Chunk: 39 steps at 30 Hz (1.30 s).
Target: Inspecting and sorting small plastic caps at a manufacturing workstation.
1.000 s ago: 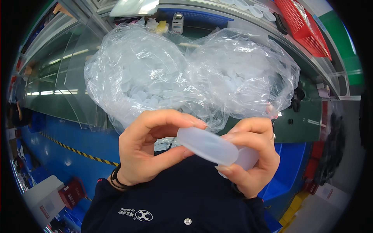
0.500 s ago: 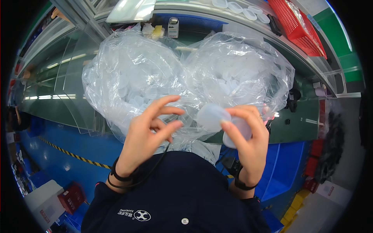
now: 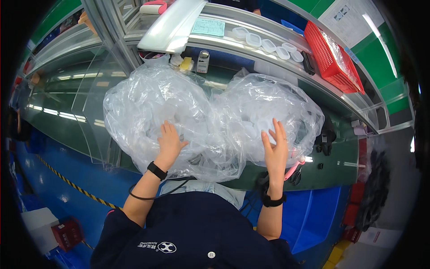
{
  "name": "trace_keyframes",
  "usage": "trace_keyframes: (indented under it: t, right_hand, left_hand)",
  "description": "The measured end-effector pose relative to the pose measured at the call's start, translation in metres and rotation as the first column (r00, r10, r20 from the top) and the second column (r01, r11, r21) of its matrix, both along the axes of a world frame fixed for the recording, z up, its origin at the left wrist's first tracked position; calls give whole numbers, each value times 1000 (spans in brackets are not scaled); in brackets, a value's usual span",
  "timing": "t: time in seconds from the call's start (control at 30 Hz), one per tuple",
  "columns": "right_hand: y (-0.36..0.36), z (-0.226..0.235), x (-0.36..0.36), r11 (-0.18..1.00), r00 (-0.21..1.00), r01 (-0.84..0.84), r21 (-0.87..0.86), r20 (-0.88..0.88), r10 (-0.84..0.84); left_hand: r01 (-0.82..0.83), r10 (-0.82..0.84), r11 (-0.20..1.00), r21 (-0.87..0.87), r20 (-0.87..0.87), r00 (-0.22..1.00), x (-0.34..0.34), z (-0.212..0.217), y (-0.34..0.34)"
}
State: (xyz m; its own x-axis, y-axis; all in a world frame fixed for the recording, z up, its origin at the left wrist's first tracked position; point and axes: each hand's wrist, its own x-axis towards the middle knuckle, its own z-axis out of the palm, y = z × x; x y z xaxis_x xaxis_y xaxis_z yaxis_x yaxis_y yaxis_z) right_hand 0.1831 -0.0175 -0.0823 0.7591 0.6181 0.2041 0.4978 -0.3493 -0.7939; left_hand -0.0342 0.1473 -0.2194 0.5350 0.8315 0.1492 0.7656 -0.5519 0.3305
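Two large clear plastic bags lie side by side on the green table, both filled with translucent white plastic pieces like small shallow containers or lids. My left hand (image 3: 170,142) reaches into the mouth of the left bag (image 3: 134,103), fingers spread, with a translucent piece near the fingertips. At the right bag (image 3: 273,94), my right hand (image 3: 276,148) has its fingers stretched out and parted, among the pieces (image 3: 251,130) at its opening. No piece shows in either hand.
A metal shelf behind the bags carries several translucent containers (image 3: 254,40), a stack of clear sheets (image 3: 172,27) and a red basket (image 3: 331,58). Below it stands a small white bottle (image 3: 203,62). A pink-handled tool (image 3: 293,171) and scissors (image 3: 296,176) lie at right, above a blue bin (image 3: 313,215).
My right hand has let go of the translucent pieces it held and reached forward to the right bag. My left hand has moved forward onto the left bag. The view has tilted upward.
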Motion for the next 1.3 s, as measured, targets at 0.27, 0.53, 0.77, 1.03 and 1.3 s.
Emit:
trace_keyframes:
  t: [0.27,0.53,0.77,1.03,1.3]
  right_hand:
    - [-18,28,-43,959,924,-249,134,-263,277]
    - [-41,175,-84,252,199,-76,965,-233,952]
    - [-53,177,-96,107,41,-34,994,-106,993]
    - [-55,179,-104,151,51,-30,988,-149,988]
    - [-43,182,-113,192,76,-26,981,-189,979]
  left_hand:
    - [232,-345,861,-452,-187,920,-5,27,-4]
    - [273,-360,884,-379,-181,915,-9,8,-1]
    - [290,-357,892,-347,-148,922,-10,8,-3]
    - [276,-355,901,-334,-203,913,-11,14,-8]
    - [288,-368,896,-339,-202,908,-12,11,-9]
